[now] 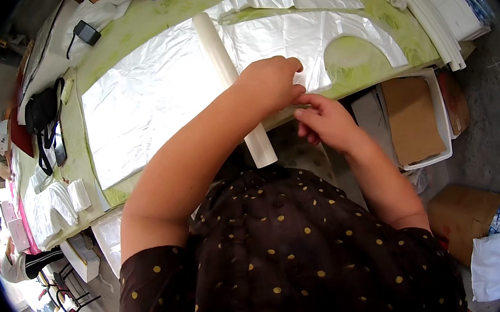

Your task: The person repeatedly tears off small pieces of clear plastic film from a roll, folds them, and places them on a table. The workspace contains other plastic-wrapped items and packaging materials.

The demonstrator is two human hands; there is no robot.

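A stack of thin white plastic carrier bags (pixel 138 95) lies flattened across the table, with a curved cutout between the handles at its right end. Across it rests a pale round tube (pixel 212 43), its near end sticking out past the table's front edge. My left hand (pixel 272 82) is beside the tube, over the bags' near edge, with its fingers bent and closed. Just right of it and nearer to me, my right hand (pixel 329 123) has its fingers curled, and its fingertips meet those of the left. Whatever lies between the fingertips is too small to tell.
A green patterned cloth covers the table (pixel 369 68). Long white rolls (pixel 426 22) lie at its right end; a white bin (pixel 443 115) holding cardboard stands below. At the left are a black bag (pixel 43 112) and folded white plastic (pixel 52 206). A cardboard box (pixel 463 215) sits lower right.
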